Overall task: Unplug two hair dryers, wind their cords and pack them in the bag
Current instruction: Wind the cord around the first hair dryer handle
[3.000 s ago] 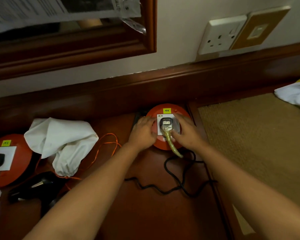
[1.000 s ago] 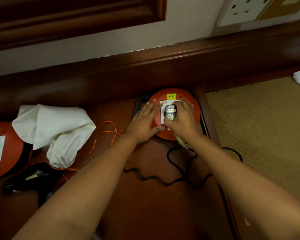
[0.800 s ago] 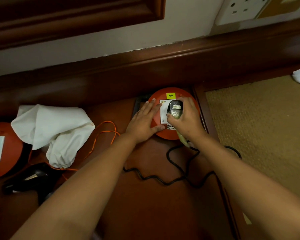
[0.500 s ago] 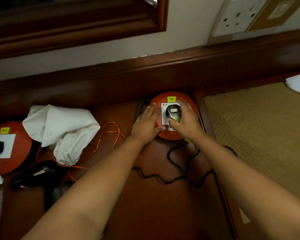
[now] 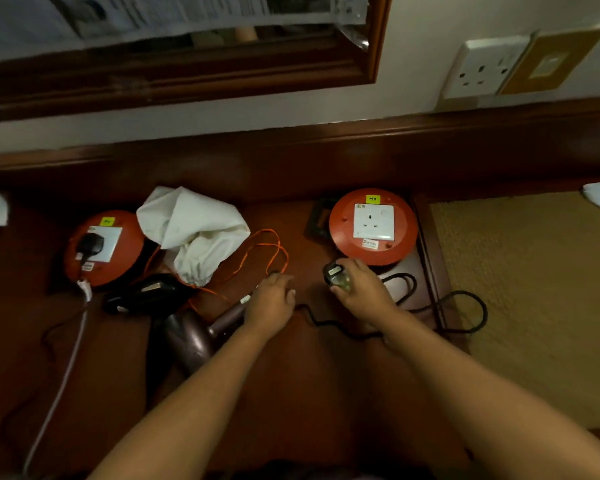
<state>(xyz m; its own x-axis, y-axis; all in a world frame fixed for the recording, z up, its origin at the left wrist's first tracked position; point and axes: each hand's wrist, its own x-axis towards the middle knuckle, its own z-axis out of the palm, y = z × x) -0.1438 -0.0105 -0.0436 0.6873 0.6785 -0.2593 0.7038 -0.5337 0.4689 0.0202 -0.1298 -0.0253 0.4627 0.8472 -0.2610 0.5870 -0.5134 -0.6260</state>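
My right hand (image 5: 366,292) is closed around a black plug (image 5: 336,276), held clear of the right orange cable reel (image 5: 340,237), whose white socket (image 5: 373,221) is empty. The plug's black cord (image 5: 465,315) loops over the floor to the right. My left hand (image 5: 271,303) lies over the handle end of a mauve hair dryer (image 5: 191,336); its grip is hidden. A black hair dryer (image 5: 146,294) lies left of that. A second black plug (image 5: 89,244) sits in the left orange reel (image 5: 129,237). A white cloth bag (image 5: 194,233) lies crumpled between the reels.
A thin orange cable (image 5: 264,251) loops beside the bag and a white cord (image 5: 66,358) runs down from the left reel. A dark wooden skirting lines the wall, with a wall socket (image 5: 482,67) above. A woven tan mat (image 5: 520,289) covers the right side.
My right hand has pulled the plug out of the right reel's socket and drawn it toward me. My left hand left the reel and moved down-left onto the mauve dryer's handle.
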